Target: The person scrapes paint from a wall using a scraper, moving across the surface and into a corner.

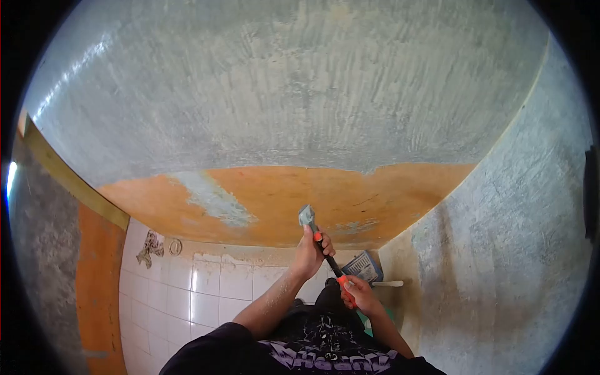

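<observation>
A long-handled scraper (338, 270) with a black shaft and orange-red grips slants up from my body toward the wall. Its grey head (306, 215) is in front of the orange band low on the wall. My left hand (310, 252) is wrapped round the upper part of the handle, just below the head. Lower down, my right hand (360, 295) closes on the orange-red end grip. The wall's orange paint (300, 187) has a bare grey patch (215, 200) left of the scraper and smaller scuffed spots (356, 226) to its right.
Rough grey wall (294, 94) rises above the orange band, and another grey wall (500, 262) meets it at right. A blue paint tray (364, 267) and a pale handle (389, 284) lie in the corner. A stained cloth (150, 248) and a ring (176, 247) rest on white floor tiles (169, 294).
</observation>
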Demonstrator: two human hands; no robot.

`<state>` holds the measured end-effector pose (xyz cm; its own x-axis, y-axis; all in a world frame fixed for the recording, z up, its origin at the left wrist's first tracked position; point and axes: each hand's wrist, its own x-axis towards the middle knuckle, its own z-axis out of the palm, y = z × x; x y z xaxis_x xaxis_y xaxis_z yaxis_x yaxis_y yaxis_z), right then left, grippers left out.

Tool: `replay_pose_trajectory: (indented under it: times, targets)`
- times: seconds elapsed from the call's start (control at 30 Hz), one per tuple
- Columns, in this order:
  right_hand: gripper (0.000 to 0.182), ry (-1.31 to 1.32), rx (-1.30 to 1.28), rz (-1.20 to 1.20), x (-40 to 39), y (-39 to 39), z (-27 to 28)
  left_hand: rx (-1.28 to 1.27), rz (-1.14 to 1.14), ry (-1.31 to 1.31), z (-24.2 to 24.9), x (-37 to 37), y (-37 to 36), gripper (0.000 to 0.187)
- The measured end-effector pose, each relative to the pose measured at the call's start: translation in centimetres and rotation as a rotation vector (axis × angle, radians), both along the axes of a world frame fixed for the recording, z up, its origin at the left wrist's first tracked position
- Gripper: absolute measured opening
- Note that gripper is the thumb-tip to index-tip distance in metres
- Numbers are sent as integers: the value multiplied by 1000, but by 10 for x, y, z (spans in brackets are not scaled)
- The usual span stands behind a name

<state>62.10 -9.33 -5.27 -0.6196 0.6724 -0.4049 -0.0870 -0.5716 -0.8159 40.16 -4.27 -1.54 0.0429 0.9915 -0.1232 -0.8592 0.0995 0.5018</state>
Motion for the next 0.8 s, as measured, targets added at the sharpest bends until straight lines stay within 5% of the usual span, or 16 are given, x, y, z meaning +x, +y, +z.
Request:
replay_pose_trajectory:
  times: [0.1,0.33,0.8]
  targets:
    - [31,-108,89,7,4,14,1,-27,-30,116,2,12,21,46]
    - [37,-196,157,-122,59,77,20,3,-219,-80,13,61,120,46]
    - [41,-391,283,-100,106,152,-7,40,-137,233,-4,120,178,47]
